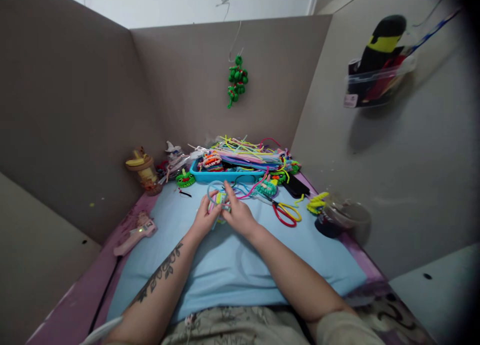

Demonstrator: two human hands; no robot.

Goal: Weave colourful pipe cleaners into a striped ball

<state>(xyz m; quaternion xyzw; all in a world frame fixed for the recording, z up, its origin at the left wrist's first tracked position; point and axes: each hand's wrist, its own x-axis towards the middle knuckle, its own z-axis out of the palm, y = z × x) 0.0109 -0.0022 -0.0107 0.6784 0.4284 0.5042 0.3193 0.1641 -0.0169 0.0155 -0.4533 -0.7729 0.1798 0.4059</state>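
Between both hands is a small striped pipe-cleaner piece [218, 199] in pink, yellow and pale green, with a light blue stem curving in a loop above it. My left hand [204, 216] closes on its left side, thumb against the front. On the other side my right hand [239, 214] grips it with thumb and bent fingers; the fingers partly hide the piece. Just beyond lie loose pink and blue pipe cleaners [247, 191] and a teal pipe-cleaner figure [267, 186]. Scissors [287, 214] with red and yellow handles rest to the right of my right hand.
A blue tray [225, 177] heaped with pipe cleaners stands at the back. On the left are a pink glue gun [137, 236] and a cup [146, 172]; on the right, a black phone [296, 186] and a dark container [330, 222]. Grey partitions enclose three sides.
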